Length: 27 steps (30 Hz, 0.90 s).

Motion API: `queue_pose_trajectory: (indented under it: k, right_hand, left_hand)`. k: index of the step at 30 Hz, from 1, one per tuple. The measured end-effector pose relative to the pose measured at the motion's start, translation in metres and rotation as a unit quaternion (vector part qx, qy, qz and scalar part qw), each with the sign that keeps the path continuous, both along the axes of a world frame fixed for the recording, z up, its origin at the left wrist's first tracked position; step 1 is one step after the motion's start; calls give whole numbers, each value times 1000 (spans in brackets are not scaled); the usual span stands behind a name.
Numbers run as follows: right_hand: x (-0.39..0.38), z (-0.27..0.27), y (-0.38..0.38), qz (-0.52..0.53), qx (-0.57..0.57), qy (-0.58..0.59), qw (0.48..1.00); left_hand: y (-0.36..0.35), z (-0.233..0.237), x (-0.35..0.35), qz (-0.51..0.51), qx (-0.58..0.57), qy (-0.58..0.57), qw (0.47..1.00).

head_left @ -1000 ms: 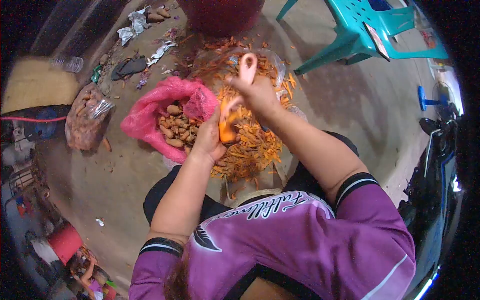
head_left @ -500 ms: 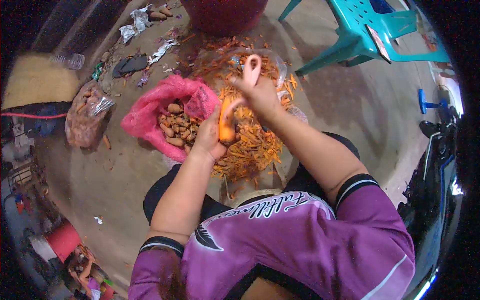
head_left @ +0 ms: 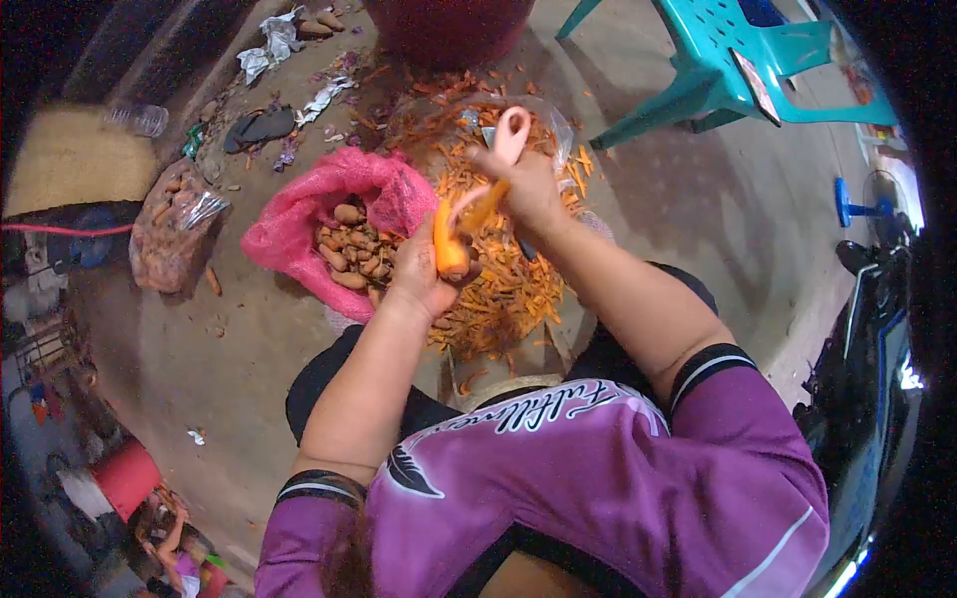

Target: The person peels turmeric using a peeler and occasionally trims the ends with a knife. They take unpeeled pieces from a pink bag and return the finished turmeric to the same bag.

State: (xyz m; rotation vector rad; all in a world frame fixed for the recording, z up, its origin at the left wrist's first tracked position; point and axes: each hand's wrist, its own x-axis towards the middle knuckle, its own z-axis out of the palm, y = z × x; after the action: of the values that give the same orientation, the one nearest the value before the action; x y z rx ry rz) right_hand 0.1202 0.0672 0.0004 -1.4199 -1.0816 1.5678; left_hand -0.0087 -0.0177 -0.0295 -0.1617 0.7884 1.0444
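My left hand (head_left: 421,275) is closed around the lower part of a carrot (head_left: 445,239), its bright orange flesh bared and a brownish end pointing down. In my right hand (head_left: 528,189) is a pink-handled peeler (head_left: 512,132), its loop end sticking up past my fingers. The peeler's front part lies beside the carrot's upper side, and an orange-brown peel strip (head_left: 488,204) shows there, blurred. Below both hands spreads a heap of orange peelings (head_left: 508,309). To the left stands an open pink mesh sack (head_left: 284,239) with several unpeeled brown roots (head_left: 351,249) inside.
A dark red tub (head_left: 449,30) stands at the far side. At the upper right is a green plastic chair (head_left: 713,85) with a flat object on it. On the left lies a clear bag of roots (head_left: 174,239). Another person (head_left: 177,548) appears at the lower left.
My right hand has shifted slightly right with the peeler, and a peel strip now shows by it. The carrot has tilted a little in my left hand.
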Motion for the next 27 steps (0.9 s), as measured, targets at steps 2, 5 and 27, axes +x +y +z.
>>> queue_pose_trajectory:
  k: [2, 5, 27]
  right_hand:
    - [-6, 1, -21, 79, 11, 23, 997]
    - [-10, -10, -28, 74, -29, 44, 996]
    - [5, -12, 20, -83, -3, -10, 996]
  left_hand:
    - [5, 13, 9, 27, -64, 63, 996]
    - [7, 19, 16, 26, -75, 69, 994]
    - [-6, 23, 7, -120, 1, 89, 989]
